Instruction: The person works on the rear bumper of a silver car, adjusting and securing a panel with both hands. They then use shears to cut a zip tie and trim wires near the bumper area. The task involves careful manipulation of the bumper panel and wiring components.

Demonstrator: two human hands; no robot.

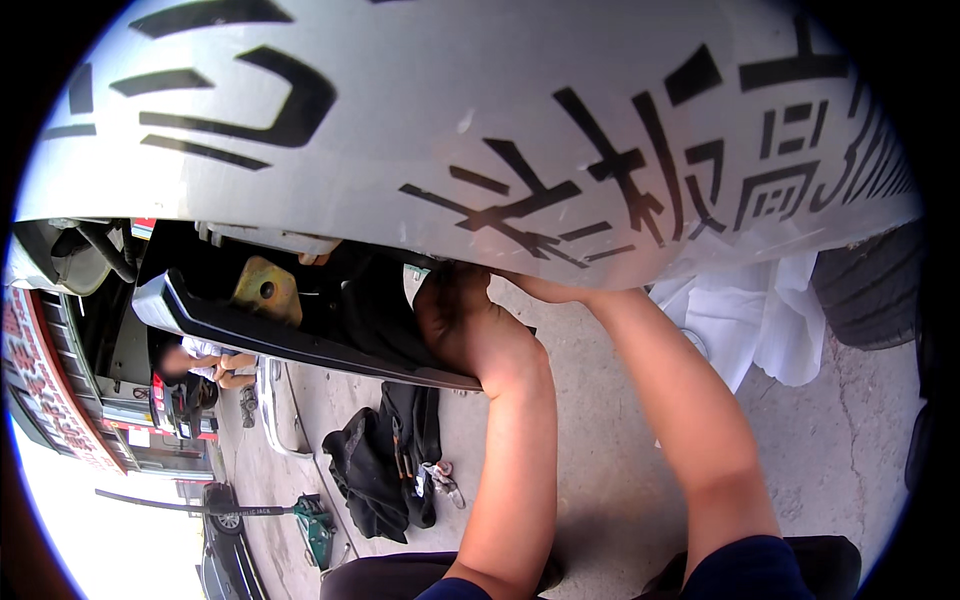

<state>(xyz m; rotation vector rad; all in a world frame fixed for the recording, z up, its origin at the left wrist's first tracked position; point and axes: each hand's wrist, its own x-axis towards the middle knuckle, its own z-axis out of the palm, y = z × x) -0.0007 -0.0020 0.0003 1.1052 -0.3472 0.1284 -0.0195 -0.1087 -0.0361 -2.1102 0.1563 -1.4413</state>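
A silver car body panel (380,120) with dark lettering spans the top. Below its edge, a black plastic trim piece (242,335) hangs beside a gold metal bracket (267,290). My left hand (458,325), darkened with grime, reaches up between trim and panel with curled fingers in shadow; I cannot make out what they grip. My right hand (530,285) reaches in from the right under the panel edge, close to my left hand, its fingers hidden.
A tyre (865,290) and white sheeting (765,310) are at right. On the concrete lie black clothing (370,470), a green floor jack (315,530) and a chrome bar (275,410). Another person (205,360) sits at left, near a building front and a parked dark car (225,550).
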